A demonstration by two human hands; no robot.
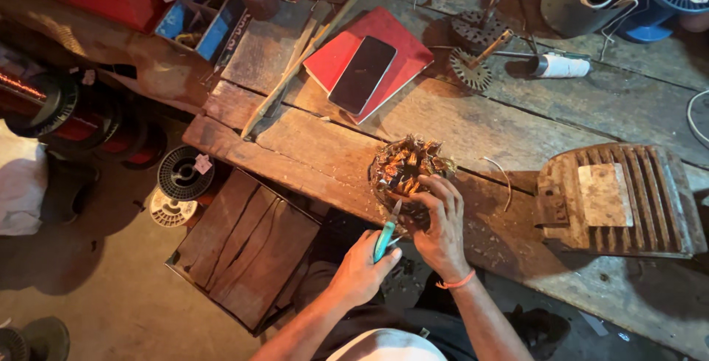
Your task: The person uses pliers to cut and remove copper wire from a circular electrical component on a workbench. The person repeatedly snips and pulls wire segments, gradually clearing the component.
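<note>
A round motor stator [405, 169] with cut copper windings sticking up sits at the near edge of a wooden workbench [473, 121]. My left hand [360, 269] grips a teal-handled cutting tool [385, 237], its tip against the stator's near side. My right hand [442, 229], with an orange band on the wrist, rests on the stator's near right rim, fingers curled over it.
A dark phone [362, 74] lies on a red book [369, 58] behind the stator. A ribbed metal motor housing [617, 198] lies to the right. Wire spools [181, 173], a wooden tray [247, 246], toothed discs [473, 73] and a white roll [561, 66] are around.
</note>
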